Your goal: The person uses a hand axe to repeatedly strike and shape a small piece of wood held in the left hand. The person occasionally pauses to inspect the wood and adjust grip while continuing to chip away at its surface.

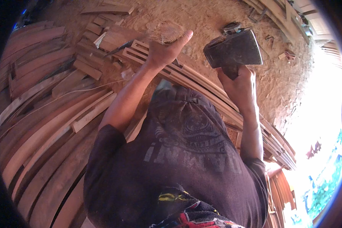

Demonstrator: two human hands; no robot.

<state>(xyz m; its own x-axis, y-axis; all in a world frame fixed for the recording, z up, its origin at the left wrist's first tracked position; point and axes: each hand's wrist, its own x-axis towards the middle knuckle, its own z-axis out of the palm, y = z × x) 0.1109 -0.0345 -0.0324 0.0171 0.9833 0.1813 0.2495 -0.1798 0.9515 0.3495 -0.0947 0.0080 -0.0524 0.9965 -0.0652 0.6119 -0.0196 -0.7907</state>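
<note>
My left hand (pixel 161 55) is raised ahead of me with its thumb stretched out. It holds a round, brown, fibrous coconut (pixel 165 31), and most of the fingers are hidden under it. My right hand (pixel 240 85) is wrapped round the handle of an axe, close below its head. The broad, dark axe head (pixel 235 49) points away from me, to the right of the coconut and apart from it. Most of the axe's handle is hidden by my hand and arm.
Long wooden strips (pixel 207 83), some slotted, run diagonally beneath my arms. Curved boards (pixel 60 133) are stacked at the left. Short offcuts (pixel 88 68) lie at the far left. A small metal object (pixel 231 27) sits behind the axe head on the sawdust-covered ground (pixel 292 81).
</note>
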